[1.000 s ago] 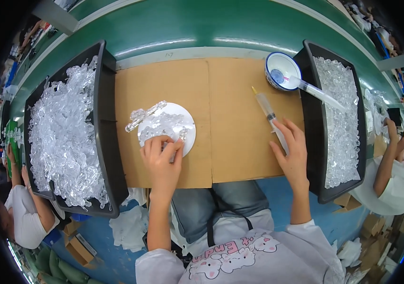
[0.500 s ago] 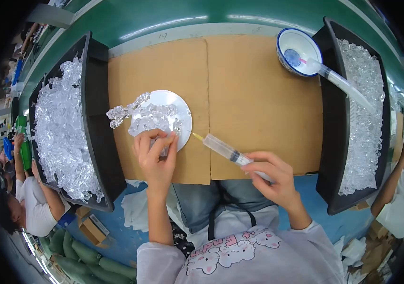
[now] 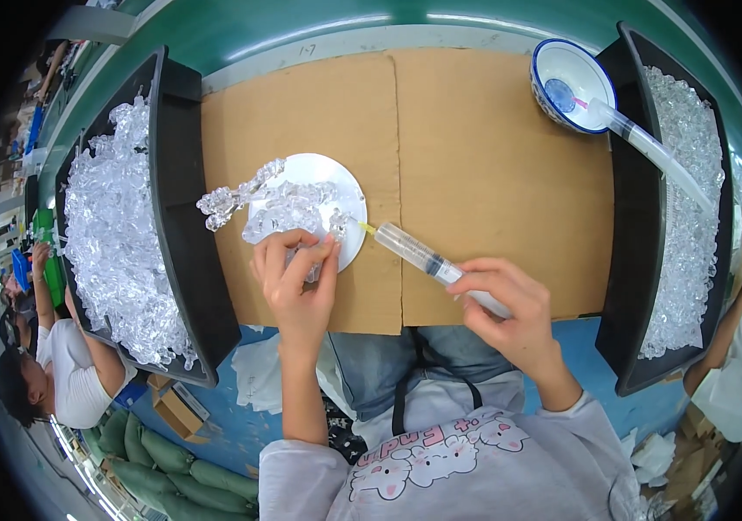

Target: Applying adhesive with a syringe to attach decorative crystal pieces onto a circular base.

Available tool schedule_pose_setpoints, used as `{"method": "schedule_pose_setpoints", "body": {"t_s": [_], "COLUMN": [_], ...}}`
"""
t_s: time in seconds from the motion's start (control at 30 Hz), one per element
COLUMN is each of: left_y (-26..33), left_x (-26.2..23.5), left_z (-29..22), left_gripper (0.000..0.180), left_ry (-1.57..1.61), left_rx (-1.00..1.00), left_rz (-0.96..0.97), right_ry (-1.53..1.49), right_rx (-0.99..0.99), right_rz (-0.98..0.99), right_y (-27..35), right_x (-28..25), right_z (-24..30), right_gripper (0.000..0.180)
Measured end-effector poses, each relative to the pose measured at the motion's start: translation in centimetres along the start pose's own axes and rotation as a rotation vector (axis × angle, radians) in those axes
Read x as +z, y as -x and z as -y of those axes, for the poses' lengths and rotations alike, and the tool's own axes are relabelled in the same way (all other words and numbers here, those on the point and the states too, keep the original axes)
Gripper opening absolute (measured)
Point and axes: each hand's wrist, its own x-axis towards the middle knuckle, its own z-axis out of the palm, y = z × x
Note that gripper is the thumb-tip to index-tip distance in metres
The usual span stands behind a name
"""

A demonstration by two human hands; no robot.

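Observation:
On the left half of the cardboard lies a white round disc (image 3: 351, 178) bearing several clear plastic pieces (image 3: 288, 208). A bumpy clear piece (image 3: 225, 201) sticks out past the disc's left edge. At the disc's near side, my left hand (image 3: 297, 282) pinches a small clear plastic piece (image 3: 337, 227) between thumb and fingers. My right hand (image 3: 510, 304) is wrapped around a clear syringe (image 3: 413, 252) with a dark plunger seal. Its yellow tip (image 3: 367, 228) points left, close to the piece in my left hand; whether they touch I cannot tell.
A black bin (image 3: 182, 234) heaped with clear pieces stands left of the cardboard (image 3: 501, 191); another black bin (image 3: 636, 260) with smaller clear pieces stands right. At the far right, a blue-rimmed bowl (image 3: 544, 95) holds blue material and a second syringe (image 3: 649, 156). People sit on both sides.
My right hand has brought the syringe's yellow tip leftward, nearer the piece in my left hand. The whole view has shifted slightly; my left hand keeps its pinch.

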Motion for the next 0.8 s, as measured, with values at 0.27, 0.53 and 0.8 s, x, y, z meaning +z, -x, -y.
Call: {"method": "schedule_pose_setpoints", "body": {"t_s": [0.27, 0.53, 0.8], "left_y": [-0.1, -0.1, -0.1], "left_x": [0.1, -0.1, -0.1], "left_z": [-0.1, -0.3, -0.2], "left_gripper": [0.016, 0.015, 0.015], "left_ry": [0.009, 0.009, 0.002], "left_rx": [-0.001, -0.007, 0.002], "left_rz": [-0.001, 0.011, 0.02], "right_ry": [0.034, 0.039, -0.01], "right_rx": [0.008, 0.013, 0.022], "right_rz": [0.016, 0.037, 0.041], "right_y": [0.1, 1.1, 1.4], "right_x": [0.0, 0.1, 0.4], "right_z": [0.3, 0.6, 0.3], "right_gripper": [0.024, 0.024, 0.025]}}
